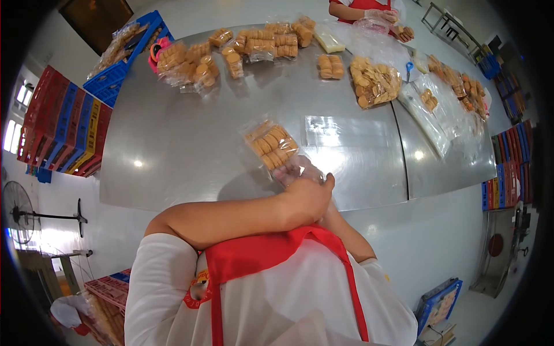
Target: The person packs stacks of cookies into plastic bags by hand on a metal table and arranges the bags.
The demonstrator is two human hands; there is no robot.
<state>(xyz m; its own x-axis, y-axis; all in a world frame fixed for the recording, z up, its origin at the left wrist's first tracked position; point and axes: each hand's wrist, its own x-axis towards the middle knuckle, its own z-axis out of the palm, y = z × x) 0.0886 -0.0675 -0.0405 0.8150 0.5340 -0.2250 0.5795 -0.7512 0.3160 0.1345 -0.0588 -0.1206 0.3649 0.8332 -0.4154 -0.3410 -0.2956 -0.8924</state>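
A clear pack of round biscuits (272, 144) in rows lies tilted just above the metal table (190, 132). My right hand (295, 168), in a clear glove, closes on the near end of its wrapper. Bent across my front, my left arm brings my left hand (311, 195) against my right hand and wrist. The left fingers are curled, and what they hold is hidden. Flat on the table, right of the pack, is an empty clear bag (345, 132). Farther back sits a small biscuit pack (330, 67).
Biscuit packs (259, 45) line the table's far edge. A larger biscuit bag (375, 82), blue scissors (409, 69) and plastic sheets (427, 118) are at right. Another person's gloved hands (384, 20) are at the far side. Stacked crates (63, 127) stand left.
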